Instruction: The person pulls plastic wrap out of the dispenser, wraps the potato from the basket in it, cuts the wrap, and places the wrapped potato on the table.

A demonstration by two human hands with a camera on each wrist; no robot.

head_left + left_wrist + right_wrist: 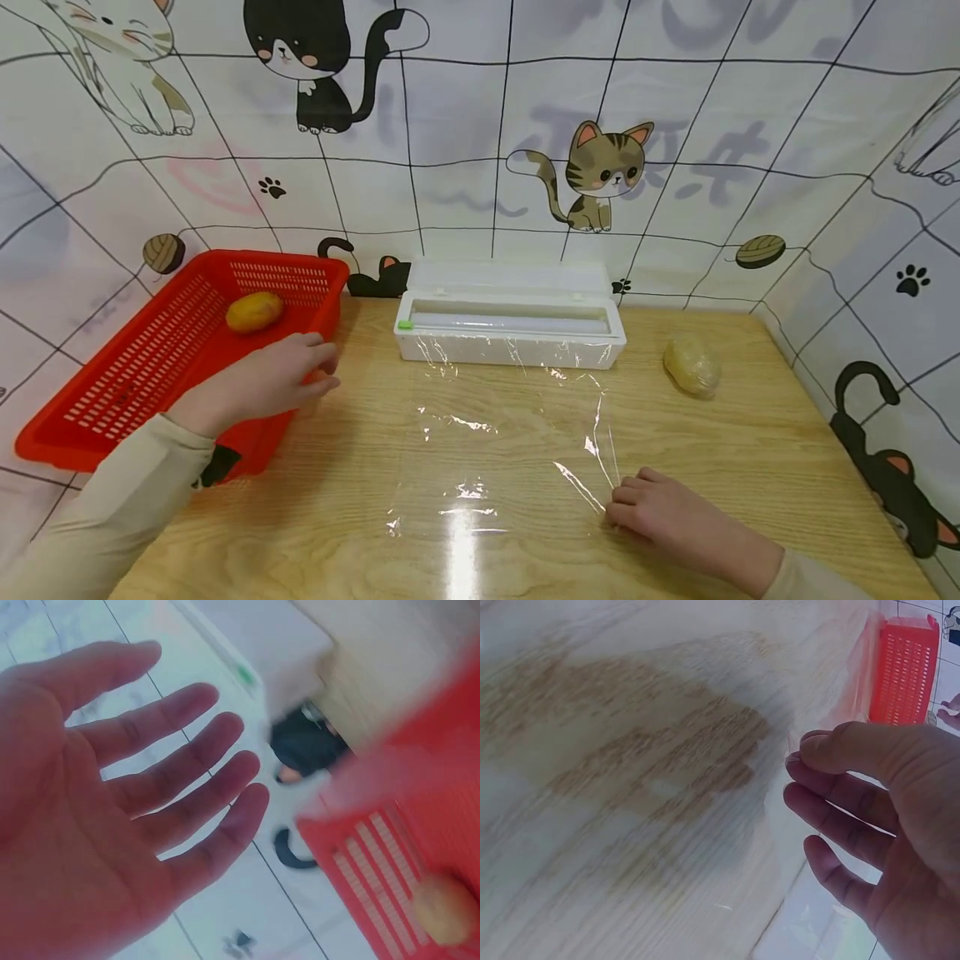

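Observation:
A sheet of clear cling film (480, 433) stretches from the white dispenser box (517, 350) toward the front of the wooden table. Its near right corner is pinched between thumb and forefinger of my right hand (667, 521), low over the tabletop; the thin film barely shows in the right wrist view. My left hand (262, 383) hovers over the right side of the red basket (112, 400). In the left wrist view its fingers (180, 765) are spread and the palm holds nothing. Beyond that hand, a yellow potato (255, 312) lies inside the basket.
A film-wrapped potato (692, 365) sits on the table (750, 450) to the right of the dispenser. The dispenser's lid (510, 275) stands raised, with a green slider (405, 325) at its left end. A cat-patterned sheet (465, 108) borders the table behind and at right.

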